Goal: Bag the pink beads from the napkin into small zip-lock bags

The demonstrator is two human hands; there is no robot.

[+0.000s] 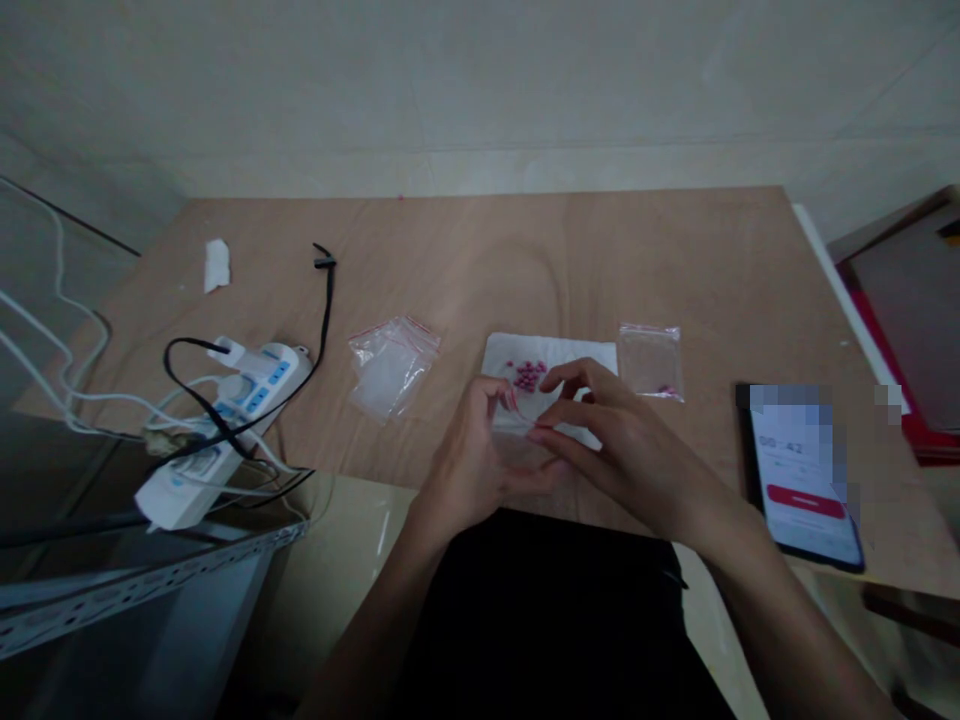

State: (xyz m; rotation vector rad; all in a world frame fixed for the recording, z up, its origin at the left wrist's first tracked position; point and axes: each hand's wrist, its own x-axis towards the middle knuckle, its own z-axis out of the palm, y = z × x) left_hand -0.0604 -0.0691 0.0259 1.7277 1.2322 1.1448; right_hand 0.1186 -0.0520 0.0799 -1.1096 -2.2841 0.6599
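My left hand point(480, 455) pinches a small clear zip bag point(517, 408) by its pink-striped edge; most of the bag is hidden by my fingers. Close against it is my right hand point(600, 425), its thumb and fingers drawn together at the bag's mouth. Whatever lies between those fingertips is too small to make out. Just beyond both hands, a loose cluster of small pink-red beads point(529, 376) rests on a white paper sheet point(499, 350). To the right lies another clear zip bag point(648, 358) with a few pink-red pieces in its lower corner.
Several empty zip bags point(394, 368) lie left of the paper on the wooden table point(442, 260). A white power strip point(225, 435) with tangled cables is at the left edge. On the right rests a phone point(802, 480). A white scrap point(217, 265) sits far left.
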